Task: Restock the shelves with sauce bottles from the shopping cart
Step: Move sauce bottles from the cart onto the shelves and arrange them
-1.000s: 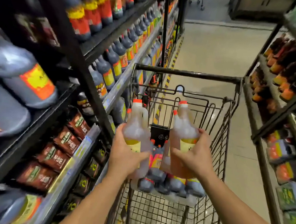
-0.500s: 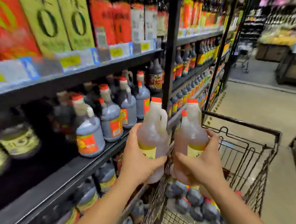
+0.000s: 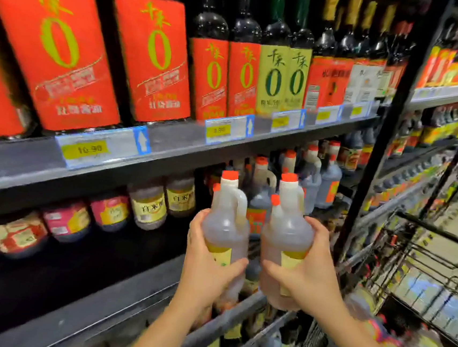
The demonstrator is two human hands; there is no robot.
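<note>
Left hand and right hand each clasping an upright amber sauce bottle, side by side above the shelf edge, dark open shelf room at 9 o'clock, cart at 3 o'clock.

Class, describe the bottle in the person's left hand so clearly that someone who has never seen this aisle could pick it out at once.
Start at the black shelf of jars and jugs, below the row of tall red-labelled bottles. In front of it two hands hold a pair of jugs side by side. The left hand grips the left jug: pale amber liquid, orange cap, yellow label, unlike the dark jugs shelved behind.
</note>
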